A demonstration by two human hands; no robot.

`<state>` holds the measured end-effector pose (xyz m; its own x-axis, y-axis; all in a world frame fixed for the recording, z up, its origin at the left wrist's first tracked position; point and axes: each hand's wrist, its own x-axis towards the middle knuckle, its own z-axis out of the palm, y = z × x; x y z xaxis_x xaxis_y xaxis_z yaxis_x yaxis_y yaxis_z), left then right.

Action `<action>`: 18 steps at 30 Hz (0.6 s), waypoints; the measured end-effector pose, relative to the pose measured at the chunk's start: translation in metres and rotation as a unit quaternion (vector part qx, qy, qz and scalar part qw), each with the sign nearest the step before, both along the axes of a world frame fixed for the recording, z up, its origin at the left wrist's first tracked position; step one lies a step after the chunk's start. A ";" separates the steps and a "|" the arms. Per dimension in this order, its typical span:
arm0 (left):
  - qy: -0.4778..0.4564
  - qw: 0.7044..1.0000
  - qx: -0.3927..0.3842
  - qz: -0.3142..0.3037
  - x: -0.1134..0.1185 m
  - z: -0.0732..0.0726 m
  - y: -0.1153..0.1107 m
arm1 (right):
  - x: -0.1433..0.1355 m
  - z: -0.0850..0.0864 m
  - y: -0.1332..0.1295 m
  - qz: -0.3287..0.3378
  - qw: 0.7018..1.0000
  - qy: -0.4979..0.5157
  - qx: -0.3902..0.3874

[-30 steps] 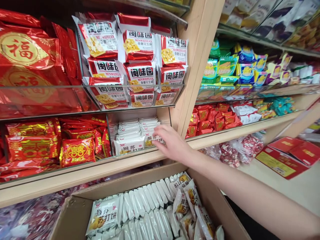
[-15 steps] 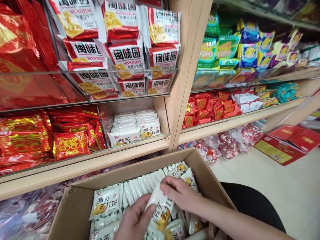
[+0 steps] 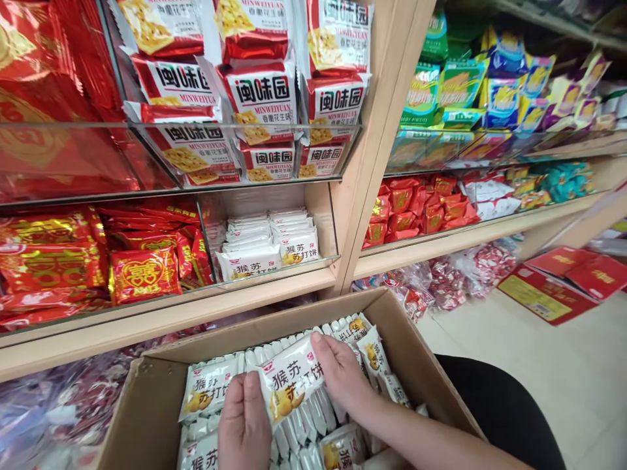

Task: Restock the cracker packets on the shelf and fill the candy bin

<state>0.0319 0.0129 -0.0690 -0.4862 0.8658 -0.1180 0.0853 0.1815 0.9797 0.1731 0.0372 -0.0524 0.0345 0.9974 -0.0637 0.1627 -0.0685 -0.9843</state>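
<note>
A white cracker packet point(image 3: 290, 378) with dark lettering and a yellow biscuit picture is stretched between my two hands, its printed face towards me. My left hand point(image 3: 243, 418) pinches its left end, thumb uppermost. At the opposite end, my right hand point(image 3: 340, 369) grips the corner. Below them stands an open cardboard box point(image 3: 416, 349), holding rows of the same packets, many on edge. One packet point(image 3: 208, 388) lies flat near the box's left side, partly behind my left hand. Whether more packets are held beneath the top one is hidden.
Similar white packets point(image 3: 252, 261) fill a glass-fronted shelf bin behind the box. Red packets point(image 3: 144, 271) sit beside them, with red-and-white biscuit packs point(image 3: 262, 101) above. A black round seat point(image 3: 494, 411) is at the right, and a red carton point(image 3: 563, 281) rests on the floor.
The packet has turned from a steep tilt to lie more level, its face now in fuller view. My left hand has shifted left to its end. The view has moved slightly.
</note>
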 end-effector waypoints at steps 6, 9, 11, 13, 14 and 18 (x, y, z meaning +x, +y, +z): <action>0.025 0.999 0.028 0.008 -0.003 -0.005 0.003 | 0.003 0.000 -0.003 -0.018 0.999 -0.035 0.006; 0.038 0.997 0.060 0.003 -0.003 0.001 0.000 | 0.005 0.002 -0.004 -0.014 0.995 -0.088 0.048; 0.046 0.996 0.078 -0.010 -0.003 0.009 -0.002 | 0.006 0.004 -0.005 -0.018 0.989 -0.123 0.083; 0.052 0.994 0.091 -0.027 -0.003 0.019 -0.004 | 0.006 0.005 -0.006 -0.035 0.985 -0.135 0.100; 0.053 0.994 0.093 -0.037 -0.003 0.023 -0.004 | 0.005 0.005 -0.006 -0.046 0.986 -0.128 0.096; 0.049 0.992 0.099 -0.052 -0.003 0.037 -0.001 | 0.005 0.007 -0.006 -0.032 0.996 -0.078 0.014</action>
<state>0.0286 0.0122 -0.0319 -0.3940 0.9132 0.1040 0.1910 -0.0293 0.9812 0.1780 0.0313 -0.0458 0.1053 0.9941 -0.0254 0.3103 -0.0571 -0.9489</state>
